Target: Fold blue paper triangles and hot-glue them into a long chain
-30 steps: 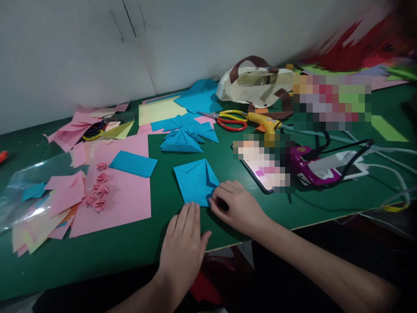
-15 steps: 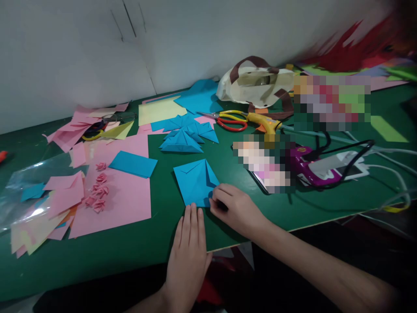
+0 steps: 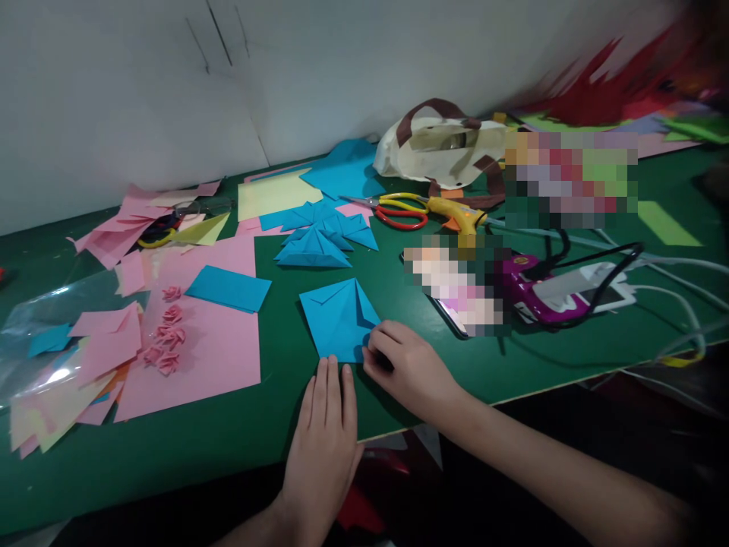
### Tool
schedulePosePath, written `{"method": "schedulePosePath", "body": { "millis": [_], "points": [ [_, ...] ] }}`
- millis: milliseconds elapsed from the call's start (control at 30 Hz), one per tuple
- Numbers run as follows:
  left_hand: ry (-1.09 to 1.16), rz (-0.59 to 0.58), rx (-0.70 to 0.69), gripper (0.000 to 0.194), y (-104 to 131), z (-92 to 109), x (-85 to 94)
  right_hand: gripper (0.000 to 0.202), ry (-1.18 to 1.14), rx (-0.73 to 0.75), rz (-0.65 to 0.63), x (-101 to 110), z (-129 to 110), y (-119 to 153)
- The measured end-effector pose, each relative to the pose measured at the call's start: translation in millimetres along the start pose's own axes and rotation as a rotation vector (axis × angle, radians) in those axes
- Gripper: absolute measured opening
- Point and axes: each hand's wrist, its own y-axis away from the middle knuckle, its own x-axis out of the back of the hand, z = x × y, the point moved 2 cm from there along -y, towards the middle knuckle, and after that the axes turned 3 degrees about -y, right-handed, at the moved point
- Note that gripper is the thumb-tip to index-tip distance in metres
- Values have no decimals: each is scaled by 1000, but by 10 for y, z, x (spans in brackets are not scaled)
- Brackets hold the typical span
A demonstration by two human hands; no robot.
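Left hand [image 3: 324, 441] rightward, blue paper [image 3: 335, 319] creased

Rests left hand [image 3: 322, 433] with fingers extended at the near edge of the folded blue paper [image 3: 333, 319], flat on the green bench [image 3: 228, 433]. Curls right hand [image 3: 413, 368] at the paper's right corner, fingertips touching. Shows pointed blue folded pieces [image 3: 316, 252] just beyond; farther back, scissors [image 3: 402, 222], yellow glue gun [image 3: 459, 210] and cream bag [image 3: 390, 156]. To the left, shows pink sheet [image 3: 225, 353] bearing blue rectangle [image 3: 228, 287] and pink paper roses [image 3: 171, 336].
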Motion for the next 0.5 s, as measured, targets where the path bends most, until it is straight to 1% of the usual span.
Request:
{"method": "schedulePosePath", "body": {
  "millis": [100, 267, 500],
  "points": [
    [-20, -42, -8, 75, 8, -13, -19, 19, 29, -2, 35, 3, 0, -2],
    [-58, -100, -40, 79, 6, -22, -20, 21, 52, -12, 42, 12, 8, -14],
    [-86, -99, -72, 79, -29, -40, 6, 21, 43, -28, 18, -4, 11, -14]
  ]
}}
